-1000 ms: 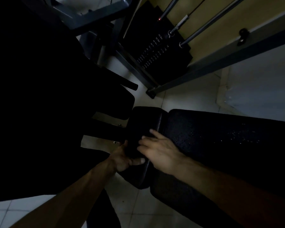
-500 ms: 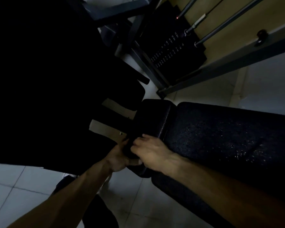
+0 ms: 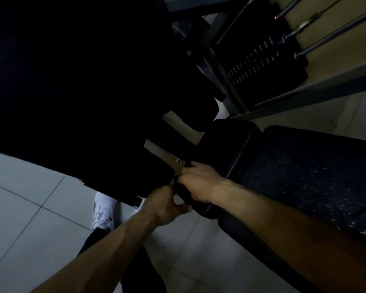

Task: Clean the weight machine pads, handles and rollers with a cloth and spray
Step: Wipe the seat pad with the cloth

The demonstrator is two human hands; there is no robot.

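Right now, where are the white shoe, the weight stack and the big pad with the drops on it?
white shoe (image 3: 103, 208), head view, its top
weight stack (image 3: 262, 66), head view, its numbered face
big pad (image 3: 304, 176), head view, its speckled top

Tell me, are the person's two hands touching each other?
Cannot tell. In the head view the left hand sits just under the right hand at the small pad's end, but the dark patch between them hides any contact or gap.

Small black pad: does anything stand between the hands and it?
Nothing visible does. The left hand and the right hand are on the small black pad at its near end; a cloth cannot be made out.
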